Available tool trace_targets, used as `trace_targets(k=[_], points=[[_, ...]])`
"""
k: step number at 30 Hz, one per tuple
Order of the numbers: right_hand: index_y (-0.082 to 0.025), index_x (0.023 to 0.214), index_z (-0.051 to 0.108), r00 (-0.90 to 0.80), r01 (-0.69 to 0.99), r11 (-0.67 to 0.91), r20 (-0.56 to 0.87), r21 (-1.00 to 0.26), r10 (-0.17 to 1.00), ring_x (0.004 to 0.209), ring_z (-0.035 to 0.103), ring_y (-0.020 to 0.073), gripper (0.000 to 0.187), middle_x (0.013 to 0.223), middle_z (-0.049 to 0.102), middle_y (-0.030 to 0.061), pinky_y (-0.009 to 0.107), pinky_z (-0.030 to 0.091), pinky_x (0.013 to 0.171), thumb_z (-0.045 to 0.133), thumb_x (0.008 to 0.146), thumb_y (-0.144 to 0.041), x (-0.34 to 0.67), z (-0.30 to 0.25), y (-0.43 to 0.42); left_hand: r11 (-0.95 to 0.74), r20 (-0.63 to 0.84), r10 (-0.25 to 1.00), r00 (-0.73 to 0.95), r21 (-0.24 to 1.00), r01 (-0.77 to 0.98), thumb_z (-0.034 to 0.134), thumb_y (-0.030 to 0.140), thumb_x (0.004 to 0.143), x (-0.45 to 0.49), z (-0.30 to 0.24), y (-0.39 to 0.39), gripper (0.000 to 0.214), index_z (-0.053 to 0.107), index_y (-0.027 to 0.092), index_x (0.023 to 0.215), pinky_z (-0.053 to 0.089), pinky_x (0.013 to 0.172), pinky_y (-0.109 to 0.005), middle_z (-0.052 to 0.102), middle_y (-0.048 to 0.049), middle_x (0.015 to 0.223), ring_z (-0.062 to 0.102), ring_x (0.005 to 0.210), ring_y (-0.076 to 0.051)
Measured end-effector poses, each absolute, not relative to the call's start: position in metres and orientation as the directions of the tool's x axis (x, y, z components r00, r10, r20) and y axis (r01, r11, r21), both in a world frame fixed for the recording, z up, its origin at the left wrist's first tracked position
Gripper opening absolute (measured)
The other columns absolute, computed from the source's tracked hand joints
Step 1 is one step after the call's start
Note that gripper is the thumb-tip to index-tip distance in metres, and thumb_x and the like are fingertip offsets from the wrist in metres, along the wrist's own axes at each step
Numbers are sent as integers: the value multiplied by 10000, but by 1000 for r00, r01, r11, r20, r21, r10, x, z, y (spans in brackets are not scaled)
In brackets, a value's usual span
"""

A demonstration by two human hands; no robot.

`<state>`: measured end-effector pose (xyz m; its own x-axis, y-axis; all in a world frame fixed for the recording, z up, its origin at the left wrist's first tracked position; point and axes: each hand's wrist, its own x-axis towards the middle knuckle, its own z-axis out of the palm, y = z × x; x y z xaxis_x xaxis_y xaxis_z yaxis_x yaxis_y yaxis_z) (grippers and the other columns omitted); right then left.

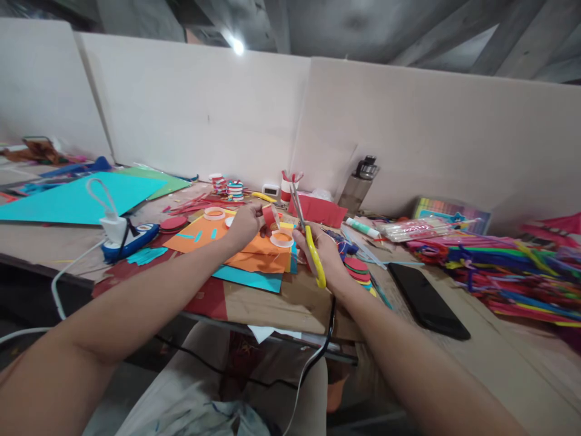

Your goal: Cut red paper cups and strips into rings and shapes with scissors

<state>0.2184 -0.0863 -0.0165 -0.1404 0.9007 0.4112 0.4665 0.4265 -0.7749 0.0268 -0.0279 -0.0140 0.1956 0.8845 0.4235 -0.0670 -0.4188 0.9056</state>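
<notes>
My left hand (pixel 247 222) is closed in a pinch on a small red paper piece (pixel 269 215), held above the orange paper sheets (pixel 254 251). My right hand (pixel 324 254) grips yellow-handled scissors (pixel 308 239), blades pointing up and away beside the red piece. A white paper ring (pixel 282 239) lies on the orange paper between the hands, and another ring (pixel 214 213) lies further left.
A black phone (pixel 426 300) lies right of my right hand. Colourful pipe cleaners (pixel 503 272) fill the right side. A stack of paper circles (pixel 358 270), glue stick (pixel 363 228), bottle (pixel 358 181), red cup (pixel 285 189), cyan sheet (pixel 77 197) and charger plug (pixel 115 230) surround the work spot.
</notes>
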Motion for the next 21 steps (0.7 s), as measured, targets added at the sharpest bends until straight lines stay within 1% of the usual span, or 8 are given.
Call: trace_targets(k=[5,8,10,11,14,16,18,21], points=[[-200,1127,607,-130,453,389,373,-802,919,525,531,150,429,586,540,-34,282,467,569,562,853,-527,218,-19,-86,-456,448,889,98,887,74,600,175,702,25,-11,-28,55,551,169,728,388,389,-189,560,39,489,518,400,-89],[-202,1137,611,-103,489,386,388,-782,916,549,542,147,425,669,585,-10,281,470,573,582,842,-506,218,-19,-85,-487,481,873,78,869,92,627,187,712,26,-10,-30,128,579,170,829,391,403,-180,558,55,499,519,403,-82],[-206,1145,608,-94,507,389,399,-769,912,581,556,148,426,731,610,5,278,470,578,588,839,-501,218,-19,-85,-468,462,879,117,883,35,665,226,717,27,-10,-32,197,580,171,885,388,400,-186,567,55,510,524,400,-88],[-207,1152,602,-94,506,393,404,-768,910,595,561,150,431,741,613,8,275,469,580,584,840,-504,218,-20,-85,-442,440,885,149,897,-20,685,251,715,28,-10,-32,211,577,169,876,384,398,-190,574,49,522,527,403,-91],[-209,1176,579,-104,477,417,422,-774,901,612,558,154,452,714,600,1,268,466,582,557,854,-525,218,-19,-86,-314,367,900,235,920,-234,737,344,699,31,-9,-33,267,556,153,744,373,401,-190,602,10,594,539,438,-84],[-213,1187,564,-110,460,431,432,-776,895,607,545,151,456,705,591,-4,266,459,582,544,862,-533,217,-18,-88,-241,335,910,246,908,-343,767,387,680,32,-7,-33,328,552,140,691,375,415,-188,613,-11,642,540,472,-76],[-214,1187,556,-117,457,439,437,-774,892,604,534,148,454,709,588,-6,266,450,584,544,864,-533,217,-16,-89,-208,321,916,242,893,-400,798,389,654,32,-6,-32,344,573,134,702,395,440,-194,611,-13,659,547,507,-81],[-206,1160,571,-134,490,432,425,-757,895,620,529,148,440,744,599,6,265,434,587,555,860,-528,216,-14,-91,-263,387,898,209,854,-449,833,324,617,32,-6,-30,317,601,136,725,438,520,-205,594,6,652,560,567,-88]])
